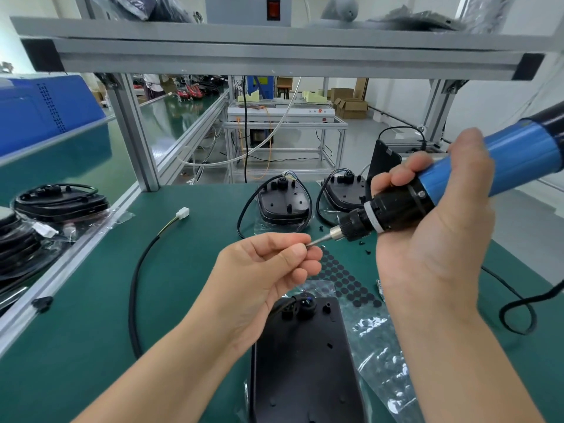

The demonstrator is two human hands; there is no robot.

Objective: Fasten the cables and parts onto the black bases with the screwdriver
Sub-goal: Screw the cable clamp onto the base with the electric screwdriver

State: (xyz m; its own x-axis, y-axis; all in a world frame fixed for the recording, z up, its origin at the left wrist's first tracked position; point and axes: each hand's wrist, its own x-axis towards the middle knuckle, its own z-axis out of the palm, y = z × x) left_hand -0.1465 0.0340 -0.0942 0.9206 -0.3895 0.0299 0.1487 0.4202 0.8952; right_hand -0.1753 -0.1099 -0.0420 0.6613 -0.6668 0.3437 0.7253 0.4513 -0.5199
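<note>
Two hands up: right hand (427, 227) wraps the screwdriver (457, 181), its long axis slanting down-left into the left hand (274, 264), whose grip pinches the bit tip. Black base (305, 361) lies on the bench directly below.

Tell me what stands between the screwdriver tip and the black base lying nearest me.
Nothing visible blocks the way. The right hand holds the screwdriver raised above the table, the left hand pinches its bit, and the near black base lies uncovered below them.
</note>
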